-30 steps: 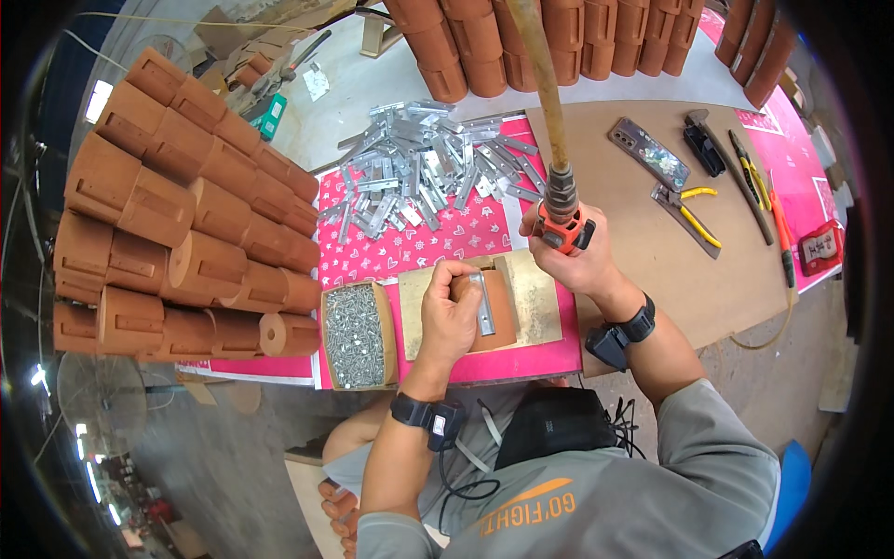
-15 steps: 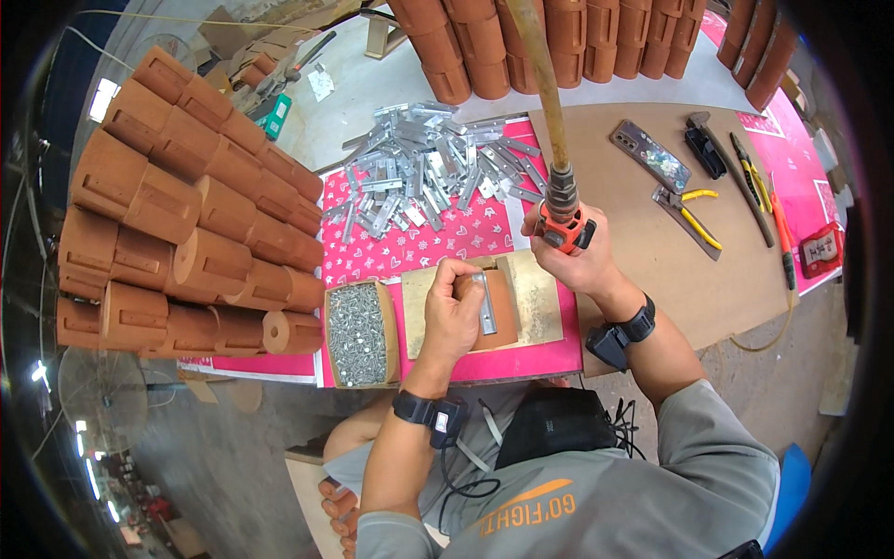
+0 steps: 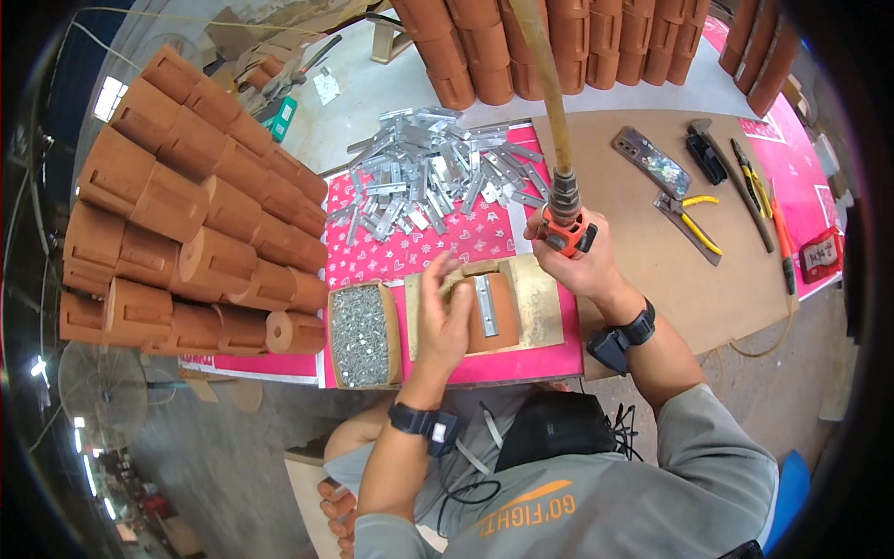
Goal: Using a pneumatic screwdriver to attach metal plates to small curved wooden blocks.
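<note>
My left hand [image 3: 444, 321] is open, thumb and fingers apart, just left of a terracotta-coloured cylinder [image 3: 504, 303]. A silver metal strip [image 3: 486, 307] with holes lies lengthwise on that cylinder, which rests in a pale wooden holder [image 3: 542, 303]. My right hand [image 3: 589, 268] is wrapped round an orange and black air screwdriver [image 3: 564, 235], held up beyond the holder's right corner. From its metal fitting a yellowish hose [image 3: 548, 84] runs upward. Whatever tip the tool has is hidden. Left of my left hand stands an open cardboard box of screws [image 3: 359, 335].
A heap of metal strips [image 3: 438, 172] covers the far middle. Terracotta-coloured cylinders [image 3: 177, 205] are stacked at left, and more [image 3: 568, 47] stand along the back. On brown cardboard at right lie a phone [image 3: 654, 160], yellow-handled pliers [image 3: 694, 224] and a hammer [image 3: 736, 186].
My left hand has let go of the metal strip and drawn back to the left, its fingers opening. The strip stays on the cylinder. My right hand holds the screwdriver in nearly the same place.
</note>
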Motion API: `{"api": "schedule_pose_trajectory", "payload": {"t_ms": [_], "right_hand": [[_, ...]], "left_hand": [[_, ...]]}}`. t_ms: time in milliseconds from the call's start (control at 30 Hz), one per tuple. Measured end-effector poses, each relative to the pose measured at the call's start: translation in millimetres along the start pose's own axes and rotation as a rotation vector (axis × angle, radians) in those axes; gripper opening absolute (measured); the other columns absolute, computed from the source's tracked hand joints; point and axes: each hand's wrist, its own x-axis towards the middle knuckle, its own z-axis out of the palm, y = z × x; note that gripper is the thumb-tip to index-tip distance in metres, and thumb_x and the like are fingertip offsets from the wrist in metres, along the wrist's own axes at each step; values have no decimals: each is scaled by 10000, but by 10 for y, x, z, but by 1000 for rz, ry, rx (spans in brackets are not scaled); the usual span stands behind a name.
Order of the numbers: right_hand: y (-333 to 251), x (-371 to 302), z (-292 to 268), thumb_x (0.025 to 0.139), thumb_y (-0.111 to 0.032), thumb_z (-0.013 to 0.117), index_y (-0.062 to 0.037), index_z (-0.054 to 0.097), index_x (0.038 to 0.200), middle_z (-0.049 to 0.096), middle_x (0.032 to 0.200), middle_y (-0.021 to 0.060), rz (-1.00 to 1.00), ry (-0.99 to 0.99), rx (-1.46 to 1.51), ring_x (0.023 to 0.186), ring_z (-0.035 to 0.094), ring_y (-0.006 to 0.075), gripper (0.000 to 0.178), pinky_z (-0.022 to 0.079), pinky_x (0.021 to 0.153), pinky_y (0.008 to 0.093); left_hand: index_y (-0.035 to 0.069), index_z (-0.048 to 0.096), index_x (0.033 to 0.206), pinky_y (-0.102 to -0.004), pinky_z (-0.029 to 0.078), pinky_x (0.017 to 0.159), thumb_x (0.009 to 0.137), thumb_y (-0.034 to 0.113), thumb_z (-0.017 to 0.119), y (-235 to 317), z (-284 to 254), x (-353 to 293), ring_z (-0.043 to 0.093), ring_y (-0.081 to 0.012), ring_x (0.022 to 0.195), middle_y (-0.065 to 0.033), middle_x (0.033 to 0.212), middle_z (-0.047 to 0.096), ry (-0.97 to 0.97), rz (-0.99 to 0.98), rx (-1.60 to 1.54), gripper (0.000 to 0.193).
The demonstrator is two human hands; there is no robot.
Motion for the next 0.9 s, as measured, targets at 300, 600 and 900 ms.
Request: {"api": "schedule_pose_trajectory", "payload": {"t_ms": [300, 600, 900], "right_hand": [[42, -3, 28, 730, -36, 735, -18, 661, 963, 663, 771, 47, -69, 4, -68, 675, 603, 119, 246, 511, 658, 284], [-4, -5, 4, 743, 23, 634, -15, 640, 921, 687, 845, 63, 17, -47, -102, 776, 647, 141, 182, 540, 741, 315], [23, -11, 22, 731, -43, 739, -27, 657, 929, 646, 749, 48, -59, -4, -97, 646, 588, 116, 215, 497, 633, 281]], "left_hand": [[41, 720, 1098, -441, 454, 964, 865, 101, 705, 451, -1177, -103, 576, -352, 1031, -149, 1064, 653, 117, 79, 1193, 241], [38, 753, 972, -441, 466, 916, 843, 105, 733, 329, -1336, -149, 589, -349, 969, -143, 949, 650, 45, 16, 1216, 147], [34, 729, 947, -448, 467, 897, 839, 96, 715, 286, -1338, -114, 589, -363, 959, -154, 921, 643, 59, 46, 1162, 126]]}}
